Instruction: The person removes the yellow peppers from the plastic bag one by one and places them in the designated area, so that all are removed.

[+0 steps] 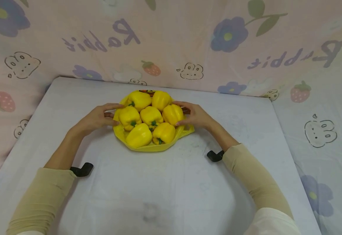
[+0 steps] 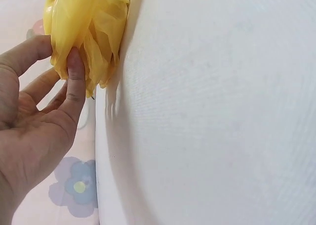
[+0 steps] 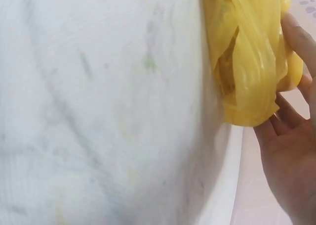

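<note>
Several yellow bell peppers (image 1: 151,117) with green stems sit close together on a yellow plastic bag (image 1: 150,148), whose loose flap sticks out on the right. At the bag's left side, my left hand (image 1: 98,117) pinches crumpled plastic; the left wrist view shows the thumb on the bag's near face (image 2: 91,42) and other fingertips partly behind it. On the opposite side, my right hand (image 1: 196,116) holds the rightmost pepper (image 1: 173,114) between thumb and fingers. In the right wrist view, that hand's fingers are partly hidden behind the bag (image 3: 254,81).
The peppers and bag stand toward the back of a white-covered table (image 1: 159,192). Behind it hangs a pink cloth (image 1: 171,42) printed with rabbits, flowers and strawberries. Black wrist mounts (image 1: 84,170) jut inward at both sleeves. Faint smudges mark the tabletop.
</note>
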A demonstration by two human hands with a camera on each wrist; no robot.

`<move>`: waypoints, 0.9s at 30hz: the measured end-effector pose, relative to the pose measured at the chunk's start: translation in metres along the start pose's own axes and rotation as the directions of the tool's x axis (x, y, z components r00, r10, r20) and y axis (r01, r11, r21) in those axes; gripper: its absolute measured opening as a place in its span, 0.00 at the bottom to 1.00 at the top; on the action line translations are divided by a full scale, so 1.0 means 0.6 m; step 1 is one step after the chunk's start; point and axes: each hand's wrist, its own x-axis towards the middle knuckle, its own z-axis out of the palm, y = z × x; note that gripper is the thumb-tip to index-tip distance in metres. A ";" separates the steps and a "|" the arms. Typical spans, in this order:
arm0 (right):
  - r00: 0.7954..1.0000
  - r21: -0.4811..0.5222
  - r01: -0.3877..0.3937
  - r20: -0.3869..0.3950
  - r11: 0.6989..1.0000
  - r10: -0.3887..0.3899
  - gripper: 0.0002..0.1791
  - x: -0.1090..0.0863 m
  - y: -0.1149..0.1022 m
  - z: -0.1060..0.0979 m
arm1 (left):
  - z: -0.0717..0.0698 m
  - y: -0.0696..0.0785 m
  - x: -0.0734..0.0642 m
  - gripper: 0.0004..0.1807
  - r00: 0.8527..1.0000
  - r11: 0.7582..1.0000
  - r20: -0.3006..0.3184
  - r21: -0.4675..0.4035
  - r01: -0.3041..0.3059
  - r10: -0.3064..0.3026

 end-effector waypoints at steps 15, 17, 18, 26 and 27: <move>0.998 0.063 0.048 -0.050 0.997 -0.045 0.46 -0.009 -0.023 -0.024 | -0.010 -0.008 -0.007 0.40 0.999 0.999 -0.014 0.020 0.036 -0.036; 0.996 0.063 0.053 -0.068 0.997 -0.049 0.46 -0.011 -0.027 -0.029 | -0.012 -0.008 -0.009 0.40 0.999 0.999 -0.016 0.020 0.038 -0.037; 0.996 0.059 0.054 -0.079 0.997 -0.050 0.46 -0.013 -0.029 -0.032 | -0.013 -0.008 -0.010 0.40 0.999 0.999 -0.019 0.024 0.041 -0.041; 0.987 0.021 0.028 -0.158 0.999 -0.024 0.47 -0.020 -0.022 -0.052 | -0.020 -0.013 -0.017 0.40 0.998 0.998 -0.028 0.041 0.056 -0.054; 0.986 0.014 0.018 -0.167 1.000 -0.015 0.47 -0.022 -0.020 -0.054 | -0.020 -0.014 -0.018 0.40 0.998 0.998 -0.025 0.041 0.054 -0.053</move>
